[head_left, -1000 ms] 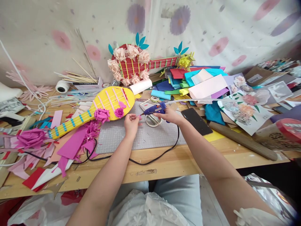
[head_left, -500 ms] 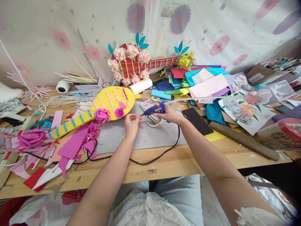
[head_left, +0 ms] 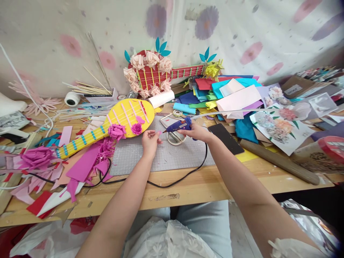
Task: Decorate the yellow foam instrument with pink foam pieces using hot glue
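Fingertips of her left hand [head_left: 150, 140] pinch a pink scrap [head_left: 159, 133]; her right hand [head_left: 195, 132] grips the glue gun [head_left: 179, 125], nozzle at it. Two roses sit on the yellow guitar [head_left: 129, 116]; this piece isn't attached yet.

Over a grey cutting mat [head_left: 161, 157], the right hand [head_left: 197, 132] grips a blue glue gun [head_left: 179, 125] whose nozzle points at a small pink piece [head_left: 159, 133] (perhaps foam) pinched by the left hand [head_left: 150, 140], just beside the yellow paper guitar [head_left: 113, 125].
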Demonstrator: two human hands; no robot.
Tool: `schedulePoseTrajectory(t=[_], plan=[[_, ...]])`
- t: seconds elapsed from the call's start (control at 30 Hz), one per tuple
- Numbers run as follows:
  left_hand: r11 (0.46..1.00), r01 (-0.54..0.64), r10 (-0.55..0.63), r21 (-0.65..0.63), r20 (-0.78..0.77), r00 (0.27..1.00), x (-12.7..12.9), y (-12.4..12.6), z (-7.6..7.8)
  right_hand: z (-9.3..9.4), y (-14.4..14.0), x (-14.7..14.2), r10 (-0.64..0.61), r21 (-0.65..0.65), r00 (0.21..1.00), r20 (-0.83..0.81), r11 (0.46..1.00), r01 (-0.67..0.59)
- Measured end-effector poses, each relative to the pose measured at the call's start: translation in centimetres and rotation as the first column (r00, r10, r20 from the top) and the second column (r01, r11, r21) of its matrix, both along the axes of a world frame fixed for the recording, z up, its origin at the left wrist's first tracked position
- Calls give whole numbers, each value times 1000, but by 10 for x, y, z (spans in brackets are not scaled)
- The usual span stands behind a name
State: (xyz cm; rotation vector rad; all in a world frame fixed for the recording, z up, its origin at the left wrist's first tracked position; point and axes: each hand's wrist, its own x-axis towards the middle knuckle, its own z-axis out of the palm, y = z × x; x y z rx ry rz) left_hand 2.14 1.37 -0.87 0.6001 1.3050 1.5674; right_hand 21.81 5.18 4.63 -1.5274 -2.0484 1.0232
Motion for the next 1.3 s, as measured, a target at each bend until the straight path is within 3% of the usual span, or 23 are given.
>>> schedulePoseTrajectory(t=[0.2, 0.33, 0.5, 0.6, 0.67, 0.73, 0.8, 0.83, 0.9, 1.0, 1.1, 1.2, 1.3], plan=[[1000, 17, -19, 21, 88, 996, -2, -4, 6, -26, 27, 18, -222, 86, 961, -163, 967, 238], [999, 37, -31, -32, 178, 983, 0, -5, 14, -47, 44, 15, -396, 144, 913, -99, 902, 407], [988, 62, -13, -141, 322, 947, 2, -6, 20, -55, 49, 9, -394, 223, 917, 60, 901, 372], [984, 47, 23, -170, 387, 922, 2, -7, 21, -58, 47, 12, -382, 349, 916, 124, 881, 320], [984, 35, 45, -176, 431, 901, 3, -8, 22, -61, 41, 16, -417, 487, 901, 118, 815, 314], [983, 23, 69, -181, 487, 871, 5, -9, 25, -64, 30, 20, -493, 605, 868, 64, 711, 359], [982, 16, 91, -188, 544, 834, 8, -10, 28, -64, 16, 20, -558, 662, 830, 6, 625, 415], [981, 13, 103, -195, 570, 815, 10, -10, 30, -62, 8, 18, -568, 665, 823, -11, 610, 430], [976, 8, 129, -216, 610, 782, 14, -10, 34, -55, -7, 8, -521, 625, 853, -34, 655, 424], [971, -2, 159, -238, 644, 748, 20, -9, 38, -40, -20, -19, -299, 486, 945, -129, 812, 323], [974, -10, 161, -226, 664, 730, 25, -8, 40, -28, -20, -52, -107, 361, 943, -316, 905, 224], [980, -25, 155, -195, 686, 711, 25, -8, 40, -26, -12, -79, -95, 212, 885, -456, 954, 211], [984, -42, 153, -174, 695, 703, 23, -8, 40, -29, -8, -95, -143, 137, 851, -506, 960, 243]])
